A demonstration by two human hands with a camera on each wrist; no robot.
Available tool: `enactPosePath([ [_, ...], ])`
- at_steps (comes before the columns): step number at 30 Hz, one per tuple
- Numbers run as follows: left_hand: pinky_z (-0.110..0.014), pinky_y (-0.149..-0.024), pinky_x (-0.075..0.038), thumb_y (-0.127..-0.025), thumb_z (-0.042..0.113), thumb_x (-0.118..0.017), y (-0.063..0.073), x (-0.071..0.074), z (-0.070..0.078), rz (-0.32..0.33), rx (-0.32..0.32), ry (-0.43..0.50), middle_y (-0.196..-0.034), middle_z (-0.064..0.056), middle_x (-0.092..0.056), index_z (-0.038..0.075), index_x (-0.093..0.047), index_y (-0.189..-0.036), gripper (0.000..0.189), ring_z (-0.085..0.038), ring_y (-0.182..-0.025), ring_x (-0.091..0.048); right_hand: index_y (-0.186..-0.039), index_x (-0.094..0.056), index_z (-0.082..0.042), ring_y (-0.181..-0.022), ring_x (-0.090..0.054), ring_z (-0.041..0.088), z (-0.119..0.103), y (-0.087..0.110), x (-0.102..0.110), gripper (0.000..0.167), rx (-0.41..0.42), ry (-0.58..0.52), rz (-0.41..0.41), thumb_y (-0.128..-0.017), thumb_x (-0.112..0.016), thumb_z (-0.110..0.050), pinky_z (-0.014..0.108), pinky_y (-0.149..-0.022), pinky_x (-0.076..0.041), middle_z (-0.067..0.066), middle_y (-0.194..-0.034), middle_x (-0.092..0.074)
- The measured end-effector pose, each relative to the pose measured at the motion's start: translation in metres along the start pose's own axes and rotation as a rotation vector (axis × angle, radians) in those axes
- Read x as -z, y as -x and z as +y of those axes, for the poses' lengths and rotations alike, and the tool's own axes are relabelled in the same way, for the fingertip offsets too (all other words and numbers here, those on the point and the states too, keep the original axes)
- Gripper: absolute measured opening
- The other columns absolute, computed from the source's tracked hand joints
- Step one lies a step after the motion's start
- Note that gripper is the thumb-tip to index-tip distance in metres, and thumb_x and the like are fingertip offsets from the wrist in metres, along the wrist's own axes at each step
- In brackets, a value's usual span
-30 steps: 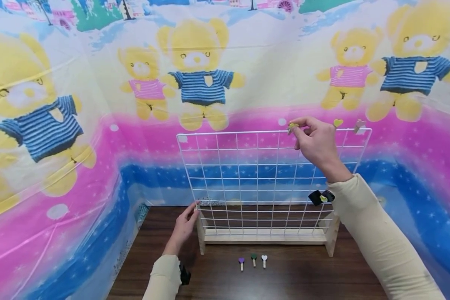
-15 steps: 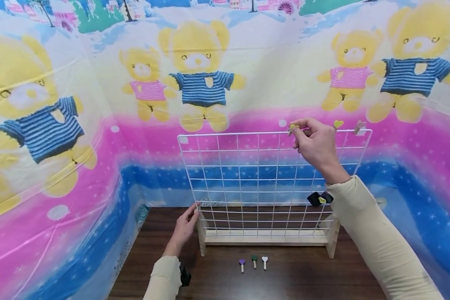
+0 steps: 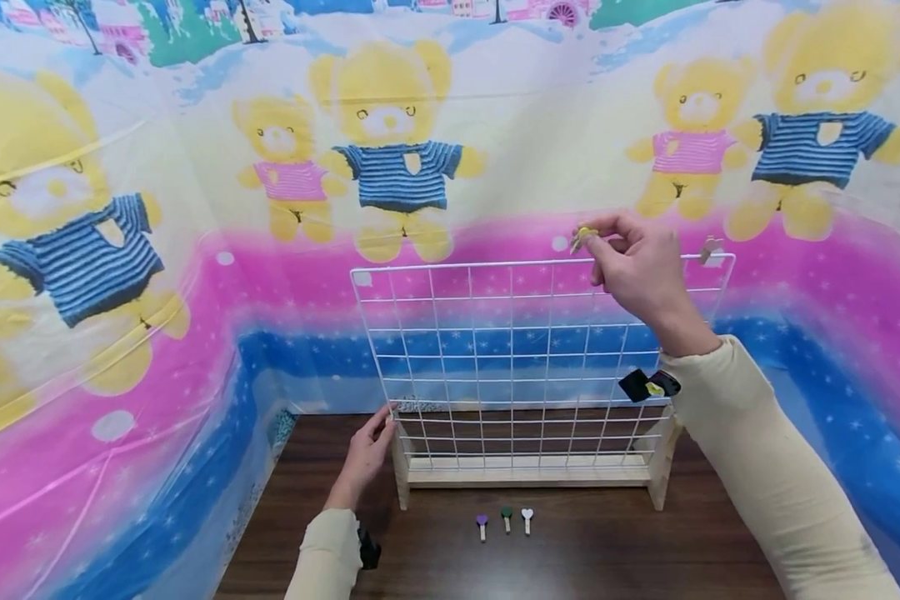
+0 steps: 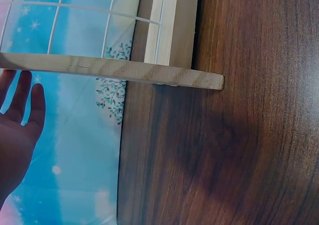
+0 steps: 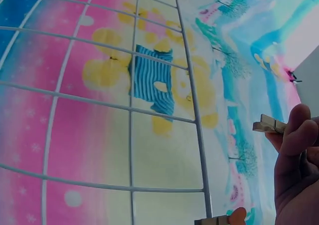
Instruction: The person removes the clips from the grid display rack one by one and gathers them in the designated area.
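Note:
My right hand [image 3: 640, 271] pinches a small wooden clothespin [image 3: 583, 237] with a yellow heart, just above the top wire of a white grid rack [image 3: 495, 267]. In the right wrist view, the held clothespin's [image 5: 269, 124] wooden end points away from the fingers, apart from the wire. Another heart clothespin [image 5: 222, 220] sits on the top wire there. A pale pink one [image 3: 711, 247] is clipped near the rack's right corner. My left hand [image 3: 366, 458] touches the rack's left wooden leg [image 4: 114, 68], its visible fingers fairly straight; the thumb is hidden in the left wrist view.
Purple [image 3: 482, 527], green [image 3: 507, 520] and white [image 3: 527, 521] heart clothespins lie on the dark wooden table [image 3: 585, 554] before the rack. A wooden base bar [image 3: 528, 477] joins the rack's legs. A bear-print cloth [image 3: 540, 150] hangs behind and at both sides.
My right hand has lifted the yellow heart clothespin slightly, from the top wire to above it. A second yellow heart on the wire is now hidden behind that hand. The left hand stays put.

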State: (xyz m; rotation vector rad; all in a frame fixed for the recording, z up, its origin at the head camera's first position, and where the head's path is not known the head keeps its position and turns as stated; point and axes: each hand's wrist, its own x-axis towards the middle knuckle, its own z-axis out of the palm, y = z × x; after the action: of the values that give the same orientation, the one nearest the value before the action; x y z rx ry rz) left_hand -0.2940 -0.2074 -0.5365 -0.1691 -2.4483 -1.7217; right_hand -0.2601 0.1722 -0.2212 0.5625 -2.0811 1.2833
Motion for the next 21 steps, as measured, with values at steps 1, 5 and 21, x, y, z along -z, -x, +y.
enactPosePath([
  [1, -0.049, -0.094, -0.041, -0.100, 0.025, -0.048, 0.000, 0.000, 0.000, -0.003, -0.002, -0.003, -0.139, -0.016, -0.047, 0.017, -0.048, -0.140, 0.041, -0.030, -0.121, -0.047, -0.103, -0.071, -0.005, -0.047, -0.055, 0.019, 0.002, 0.003, 0.000, 0.020, -0.010, 0.013, -0.016, -0.092, -0.063, -0.019, 0.024, -0.042, -0.043, 0.005, -0.064, -0.062],
  [5, -0.048, -0.092, -0.043, -0.100, 0.024, -0.048, 0.000, 0.000, 0.000, 0.005, -0.006, -0.009, -0.134, -0.016, -0.051, 0.017, -0.049, -0.139, 0.040, -0.030, -0.118, -0.049, -0.104, -0.070, -0.007, -0.048, -0.055, 0.019, 0.009, 0.014, 0.000, 0.022, -0.027, 0.067, -0.086, -0.093, -0.063, -0.024, 0.026, -0.038, -0.038, 0.008, -0.060, -0.060],
  [21, -0.044, -0.085, -0.047, -0.100, 0.027, -0.048, 0.000, -0.002, -0.003, 0.023, -0.088, -0.045, -0.129, -0.019, -0.054, 0.017, -0.051, -0.138, 0.039, -0.029, -0.112, -0.054, -0.105, -0.067, -0.010, -0.047, -0.053, 0.024, 0.060, 0.074, -0.016, 0.020, -0.234, -0.032, -0.309, -0.093, -0.062, -0.026, 0.034, -0.042, -0.044, 0.011, -0.060, -0.057],
])
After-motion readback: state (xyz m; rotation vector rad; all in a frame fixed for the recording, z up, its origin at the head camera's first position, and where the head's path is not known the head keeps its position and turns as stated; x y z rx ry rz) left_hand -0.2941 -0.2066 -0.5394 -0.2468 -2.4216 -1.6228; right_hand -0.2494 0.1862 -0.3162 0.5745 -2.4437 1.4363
